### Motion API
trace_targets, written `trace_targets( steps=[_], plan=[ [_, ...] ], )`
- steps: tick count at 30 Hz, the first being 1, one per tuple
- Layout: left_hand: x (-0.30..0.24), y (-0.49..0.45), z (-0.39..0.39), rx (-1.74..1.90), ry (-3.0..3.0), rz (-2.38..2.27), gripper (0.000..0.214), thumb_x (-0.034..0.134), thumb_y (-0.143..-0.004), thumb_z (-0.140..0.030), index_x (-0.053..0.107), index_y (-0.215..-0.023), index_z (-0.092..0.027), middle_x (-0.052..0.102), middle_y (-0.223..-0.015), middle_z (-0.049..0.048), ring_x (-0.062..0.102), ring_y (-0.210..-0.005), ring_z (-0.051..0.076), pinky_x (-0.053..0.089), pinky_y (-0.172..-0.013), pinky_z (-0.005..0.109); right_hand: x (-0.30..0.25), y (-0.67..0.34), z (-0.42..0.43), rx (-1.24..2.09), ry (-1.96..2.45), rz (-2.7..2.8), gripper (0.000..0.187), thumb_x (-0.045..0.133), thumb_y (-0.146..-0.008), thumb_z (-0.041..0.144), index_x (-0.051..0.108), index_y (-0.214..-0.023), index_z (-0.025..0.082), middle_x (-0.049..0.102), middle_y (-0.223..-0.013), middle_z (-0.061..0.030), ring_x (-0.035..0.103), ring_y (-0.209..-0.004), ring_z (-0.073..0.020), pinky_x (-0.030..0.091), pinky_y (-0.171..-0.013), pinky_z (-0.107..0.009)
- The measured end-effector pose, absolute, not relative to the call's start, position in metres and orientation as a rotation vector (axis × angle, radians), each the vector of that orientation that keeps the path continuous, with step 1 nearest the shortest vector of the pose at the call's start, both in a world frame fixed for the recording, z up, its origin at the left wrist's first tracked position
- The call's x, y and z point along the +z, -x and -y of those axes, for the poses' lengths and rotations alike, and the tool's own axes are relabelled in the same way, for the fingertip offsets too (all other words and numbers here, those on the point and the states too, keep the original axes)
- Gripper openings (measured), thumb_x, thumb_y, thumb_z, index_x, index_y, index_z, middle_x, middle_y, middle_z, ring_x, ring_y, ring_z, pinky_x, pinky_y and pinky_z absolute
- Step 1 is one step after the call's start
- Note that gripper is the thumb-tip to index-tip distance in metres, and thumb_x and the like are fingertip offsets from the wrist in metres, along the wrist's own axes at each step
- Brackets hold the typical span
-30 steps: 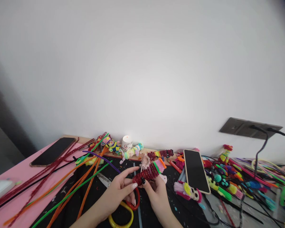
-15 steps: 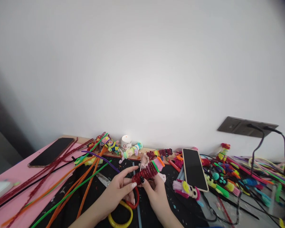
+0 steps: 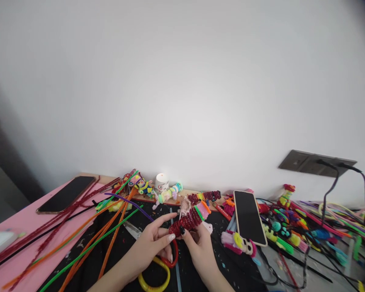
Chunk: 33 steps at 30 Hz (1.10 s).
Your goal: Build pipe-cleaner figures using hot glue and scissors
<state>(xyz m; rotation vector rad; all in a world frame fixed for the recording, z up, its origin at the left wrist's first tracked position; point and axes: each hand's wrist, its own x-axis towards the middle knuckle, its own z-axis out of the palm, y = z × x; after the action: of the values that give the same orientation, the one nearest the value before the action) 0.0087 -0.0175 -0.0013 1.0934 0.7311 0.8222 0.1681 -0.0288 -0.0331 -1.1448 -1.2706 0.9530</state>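
Observation:
Both hands hold a pipe-cleaner figure [image 3: 190,219] just above a black mat [image 3: 118,247]. The figure is a dark red coil with green, pink and orange bands at its far end. My left hand [image 3: 153,243] pinches the coil's near end from the left, fingers curled. My right hand [image 3: 200,247] grips the coil from below and the right, its dark-nailed thumb on the red part. Under my hands lie a red ring [image 3: 174,256] and a yellow ring [image 3: 154,280].
Long orange, green, purple and dark red pipe cleaners [image 3: 88,239] fan out to the left over a pink sheet [image 3: 21,227]. One phone [image 3: 67,194] lies far left, another phone [image 3: 249,217] to the right. Small pipe-cleaner figures [image 3: 167,192] and a white jar [image 3: 162,182] line the wall. Cables [image 3: 331,190] hang from a wall socket.
The view has shifted slightly. Both hands keep the same hold on the red coil figure.

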Motion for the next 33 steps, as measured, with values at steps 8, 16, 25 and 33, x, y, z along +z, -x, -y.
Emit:
trace_targets(
  steps=[8, 16, 25, 33],
  plan=[
    [-0.0029, -0.0084, 0.0166, 0.817, -1.099, -0.723, 0.054, 0.06, -0.078, -0.029, 0.039, -0.127, -0.018, 0.063, -0.064, -0.0025, 0.059, -0.046, 0.01, 0.045, -0.048, 0.021, -0.0277, -0.1663, 0.03, 0.957, 1.155, 1.26, 0.022, 0.061, -0.077, 0.033, 0.059, -0.09, 0.016, 0.063, -0.079, -0.006, 0.059, -0.066, -0.0196, 0.051, -0.063, -0.032],
    [0.0, -0.0087, 0.0174, 0.817, -1.104, -0.758, 0.057, 0.062, -0.076, -0.031, 0.04, -0.126, -0.018, 0.061, -0.06, -0.0038, 0.058, -0.044, 0.01, 0.045, -0.046, 0.02, -0.0266, -0.1665, 0.0301, 0.971, 1.142, 1.277, 0.022, 0.059, -0.078, 0.033, 0.058, -0.092, 0.016, 0.063, -0.081, -0.0066, 0.06, -0.068, -0.0208, 0.05, -0.064, -0.034],
    [-0.0014, -0.008, 0.017, 0.824, -1.061, -0.728, 0.059, 0.063, -0.076, -0.028, 0.038, -0.128, -0.018, 0.062, -0.059, -0.0042, 0.058, -0.044, 0.009, 0.044, -0.046, 0.019, -0.0283, -0.1673, 0.0301, 0.968, 1.147, 1.28, 0.022, 0.06, -0.077, 0.033, 0.06, -0.091, 0.016, 0.065, -0.084, -0.0089, 0.061, -0.072, -0.0225, 0.05, -0.065, -0.034],
    [-0.002, -0.0071, 0.0179, 0.826, -1.071, -0.705, 0.057, 0.06, -0.079, -0.026, 0.036, -0.129, -0.017, 0.061, -0.057, -0.004, 0.058, -0.045, 0.009, 0.042, -0.046, 0.018, -0.0267, -0.1672, 0.0304, 0.994, 1.124, 1.296, 0.023, 0.059, -0.079, 0.034, 0.058, -0.093, 0.015, 0.064, -0.086, -0.0089, 0.06, -0.073, -0.0225, 0.05, -0.067, -0.035]
  ],
)
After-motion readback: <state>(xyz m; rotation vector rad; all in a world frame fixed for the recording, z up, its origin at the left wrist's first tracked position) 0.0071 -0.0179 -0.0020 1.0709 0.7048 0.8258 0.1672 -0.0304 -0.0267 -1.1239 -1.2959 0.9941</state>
